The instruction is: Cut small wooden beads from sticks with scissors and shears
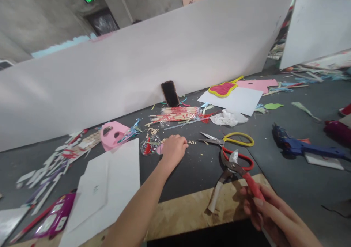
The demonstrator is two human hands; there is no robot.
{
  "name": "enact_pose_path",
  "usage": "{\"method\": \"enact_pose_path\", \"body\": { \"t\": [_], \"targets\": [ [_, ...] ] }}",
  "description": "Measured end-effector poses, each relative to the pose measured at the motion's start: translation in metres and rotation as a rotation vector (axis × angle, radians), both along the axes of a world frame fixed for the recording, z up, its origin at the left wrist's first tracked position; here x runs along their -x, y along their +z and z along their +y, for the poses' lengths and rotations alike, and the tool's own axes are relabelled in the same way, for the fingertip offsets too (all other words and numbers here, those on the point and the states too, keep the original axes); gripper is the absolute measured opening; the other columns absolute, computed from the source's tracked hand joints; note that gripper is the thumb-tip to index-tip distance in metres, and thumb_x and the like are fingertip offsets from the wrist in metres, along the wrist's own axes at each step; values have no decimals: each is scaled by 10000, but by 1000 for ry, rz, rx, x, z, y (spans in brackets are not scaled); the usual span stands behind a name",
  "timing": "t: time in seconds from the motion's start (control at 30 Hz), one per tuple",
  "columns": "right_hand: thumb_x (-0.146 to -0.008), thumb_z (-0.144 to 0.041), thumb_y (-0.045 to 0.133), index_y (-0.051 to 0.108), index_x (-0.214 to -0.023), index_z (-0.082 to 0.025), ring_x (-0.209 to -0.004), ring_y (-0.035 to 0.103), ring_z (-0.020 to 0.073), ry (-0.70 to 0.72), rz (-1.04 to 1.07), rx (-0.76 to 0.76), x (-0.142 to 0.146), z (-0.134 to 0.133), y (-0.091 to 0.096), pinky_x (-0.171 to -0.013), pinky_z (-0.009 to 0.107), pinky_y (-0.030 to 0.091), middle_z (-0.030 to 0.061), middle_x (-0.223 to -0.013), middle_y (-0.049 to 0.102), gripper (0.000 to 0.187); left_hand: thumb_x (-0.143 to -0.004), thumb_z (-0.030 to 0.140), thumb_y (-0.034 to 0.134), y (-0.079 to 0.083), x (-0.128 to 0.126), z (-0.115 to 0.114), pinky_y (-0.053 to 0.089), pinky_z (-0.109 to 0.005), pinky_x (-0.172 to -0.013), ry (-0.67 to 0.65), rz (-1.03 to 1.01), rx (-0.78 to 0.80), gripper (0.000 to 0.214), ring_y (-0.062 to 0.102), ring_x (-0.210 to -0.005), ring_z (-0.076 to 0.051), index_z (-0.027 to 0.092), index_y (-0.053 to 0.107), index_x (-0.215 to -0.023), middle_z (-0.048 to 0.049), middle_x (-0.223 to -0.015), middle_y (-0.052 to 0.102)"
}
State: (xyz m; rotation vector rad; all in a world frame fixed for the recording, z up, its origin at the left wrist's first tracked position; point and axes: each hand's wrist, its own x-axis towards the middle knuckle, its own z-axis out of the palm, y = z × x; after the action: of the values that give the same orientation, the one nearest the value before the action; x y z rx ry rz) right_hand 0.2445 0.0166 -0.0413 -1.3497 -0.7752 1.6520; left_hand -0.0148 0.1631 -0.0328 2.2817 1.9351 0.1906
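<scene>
Currently, the right hand [279, 212] grips spread shears [232, 166] by their red handle [252, 186] — left hand [174, 149] apparently gathering pale bits [192, 142], hold unclear; cutting would need both handles gripped

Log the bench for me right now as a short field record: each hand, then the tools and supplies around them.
left_hand: left hand, fingers curled, low at the dark tabletop beside small beige pieces; grip contents hidden
right_hand: right hand, holding pruning shears by the red handle
shears_state: handles spread
scissors: scissors, blades parted, just beyond the shears
glue_gun: blue hot-glue gun, right of the scissors
phone: smartphone, propped against the white panel, screen dark
sticks: clear-wrapped wooden sticks, in front of the phone
</scene>
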Motion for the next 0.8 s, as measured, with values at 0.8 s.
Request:
{"method": "enact_pose_path", "body": {
  "t": [0.8],
  "targets": [
    [-599, -440, 777, 684, -1096, -312, -1117, 598, 326, -268, 85, 43, -11, -16, 2, -884, 352, 527, 56, -1232, 651, 521, -882, 187, 497, 1, -21, -15, 434, -339, -819, -105, -130, -66, 174, 570, -908, -223, 185, 665, -926, -67, -917, 655]
  ]
}}
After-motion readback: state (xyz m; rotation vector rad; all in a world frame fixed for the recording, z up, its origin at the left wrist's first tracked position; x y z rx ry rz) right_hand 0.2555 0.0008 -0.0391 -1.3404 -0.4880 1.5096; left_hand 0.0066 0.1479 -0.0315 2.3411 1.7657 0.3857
